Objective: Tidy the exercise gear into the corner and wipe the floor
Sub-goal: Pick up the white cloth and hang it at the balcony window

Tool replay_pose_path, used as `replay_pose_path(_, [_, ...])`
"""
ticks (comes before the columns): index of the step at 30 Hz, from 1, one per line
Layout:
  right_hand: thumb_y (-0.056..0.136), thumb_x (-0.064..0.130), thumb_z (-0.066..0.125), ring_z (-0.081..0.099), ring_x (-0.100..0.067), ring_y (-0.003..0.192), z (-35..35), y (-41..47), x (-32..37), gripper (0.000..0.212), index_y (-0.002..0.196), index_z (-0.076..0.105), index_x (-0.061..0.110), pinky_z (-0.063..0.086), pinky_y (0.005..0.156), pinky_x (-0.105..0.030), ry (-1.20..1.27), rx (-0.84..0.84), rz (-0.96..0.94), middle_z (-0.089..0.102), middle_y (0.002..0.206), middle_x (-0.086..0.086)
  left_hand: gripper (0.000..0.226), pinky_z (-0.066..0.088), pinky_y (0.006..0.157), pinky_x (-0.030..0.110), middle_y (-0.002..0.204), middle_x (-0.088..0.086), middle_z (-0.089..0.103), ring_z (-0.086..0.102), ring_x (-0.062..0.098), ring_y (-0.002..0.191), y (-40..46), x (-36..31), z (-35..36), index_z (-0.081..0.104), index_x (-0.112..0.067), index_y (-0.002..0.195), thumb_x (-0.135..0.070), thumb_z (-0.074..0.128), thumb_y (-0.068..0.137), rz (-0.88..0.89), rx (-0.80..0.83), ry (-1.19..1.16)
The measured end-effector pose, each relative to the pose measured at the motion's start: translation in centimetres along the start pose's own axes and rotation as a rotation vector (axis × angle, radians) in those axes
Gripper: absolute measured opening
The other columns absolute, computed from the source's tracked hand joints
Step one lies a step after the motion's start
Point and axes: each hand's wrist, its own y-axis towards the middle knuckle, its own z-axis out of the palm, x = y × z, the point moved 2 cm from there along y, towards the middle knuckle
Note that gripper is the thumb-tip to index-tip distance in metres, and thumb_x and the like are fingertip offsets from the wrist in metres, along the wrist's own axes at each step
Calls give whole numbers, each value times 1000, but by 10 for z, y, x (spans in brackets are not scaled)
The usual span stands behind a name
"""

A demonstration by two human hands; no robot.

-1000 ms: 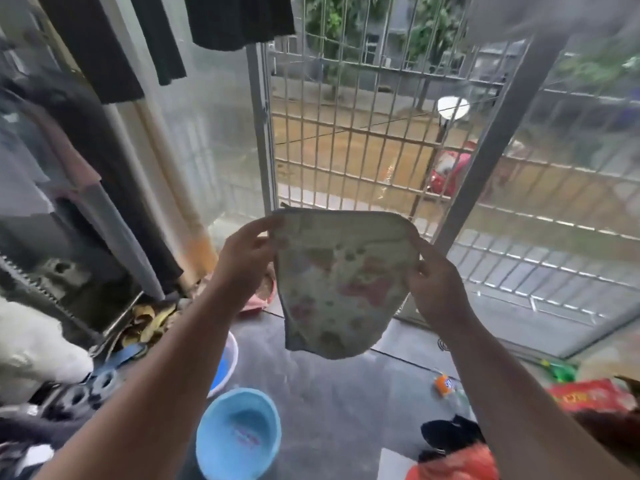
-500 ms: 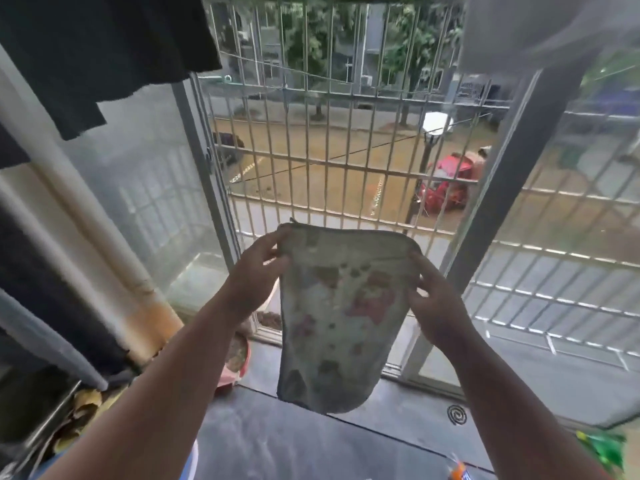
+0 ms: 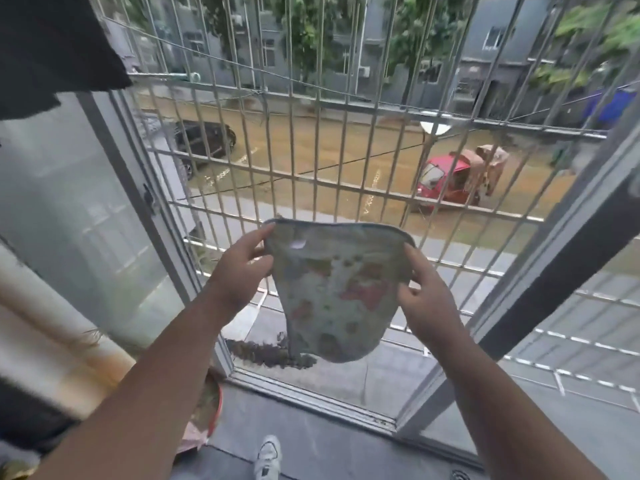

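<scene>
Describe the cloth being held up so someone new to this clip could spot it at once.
Look at the barred window grille filling the middle of the view. In front of its lower part, the left hand and right hand each pinch a top corner of the cloth. It is the only pale, floral-printed fabric, hanging limp between the hands.

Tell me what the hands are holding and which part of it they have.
Both hold the patterned cloth by its top corners: the left hand pinches the upper left corner, the right hand the upper right, and the rest hangs free.
</scene>
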Motion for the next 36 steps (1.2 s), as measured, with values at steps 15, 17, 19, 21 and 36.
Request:
replay_pose_path(15, [86,-8,44,55,-4,122,85,222,10,73,143,47,39,54,83,-25,-60,-243,42,49,143,23,64,58,89,46,137,3,59,63,22,118,290,14,-36,62,-43,124,7,48,87,126,132,-231])
replay_pose_path(17, [86,-10,44,62,4,99,90,237,13,80,131,46,56,50,76,-15,-67,-257,62,51,132,37,66,57,90,45,139,1,58,62,21,119,310,14,-34,62,-44,122,8,46,86,130,153,-236])
replay_pose_path(19, [86,-11,45,60,4,74,90,253,19,89,115,42,73,45,65,-9,-67,-268,78,50,118,50,66,57,91,44,140,-1,57,61,19,121,330,13,-33,60,-40,125,10,44,87,144,171,-247])
replay_pose_path(21, [87,-11,45,60,10,89,88,271,19,91,112,42,76,42,66,-4,-68,-288,63,50,118,50,65,57,91,43,139,-3,58,62,18,120,350,8,-31,59,-34,129,13,45,88,156,177,-249])
replay_pose_path(36, [90,-5,46,49,-10,133,33,436,-17,70,144,46,39,53,99,-39,85,-332,-112,53,144,12,71,55,96,45,146,-13,47,57,21,123,499,-56,24,51,-43,135,5,47,83,392,75,-99])
